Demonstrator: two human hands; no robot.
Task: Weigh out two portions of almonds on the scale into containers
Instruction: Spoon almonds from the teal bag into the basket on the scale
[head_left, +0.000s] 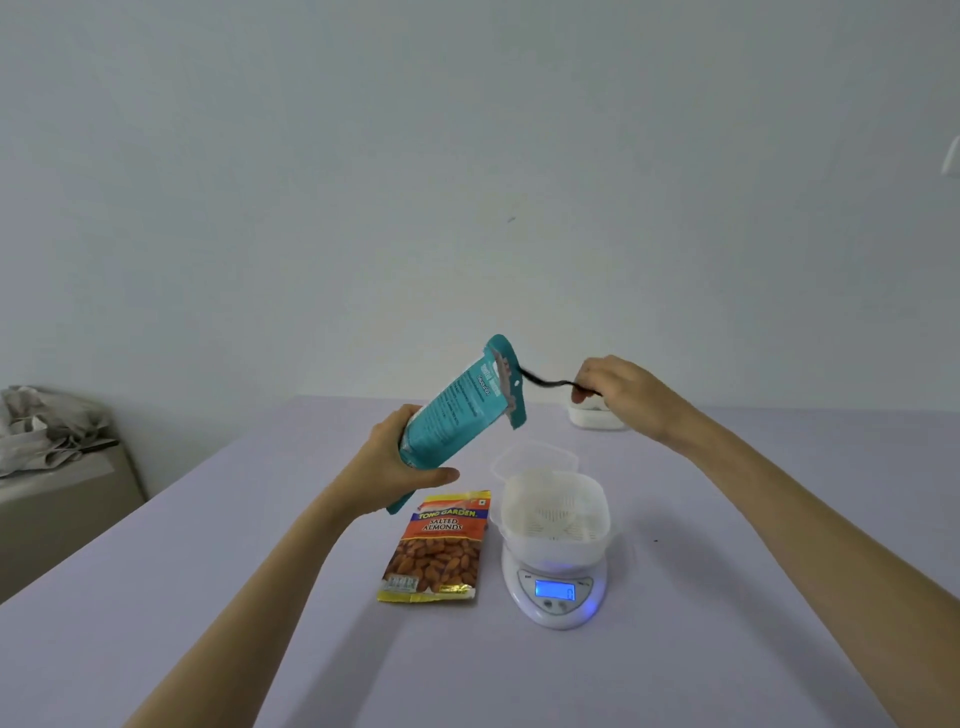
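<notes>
Left hand (400, 462) grips teal pouch (457, 410), mouth tilted up-right toward right hand (618, 389) pinching black spoon (545, 383) at the opening; container (553, 514) on scale (556, 592) lies below

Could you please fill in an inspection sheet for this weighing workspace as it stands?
Surface: lavender table, flat.
Job's things: white container sits on the scale, display lit blue, no almonds visible inside; clear lid lies behind it; second container at far right; almond packet lies flat left of the scale.
Clutter: nothing seen.
Hands: left hand grips the tilted teal pouch; right hand holds a black spoon, tip at the pouch mouth.
Cables: nothing seen.
Surroundings: crumpled cloth on a box at left; plain wall.
</notes>
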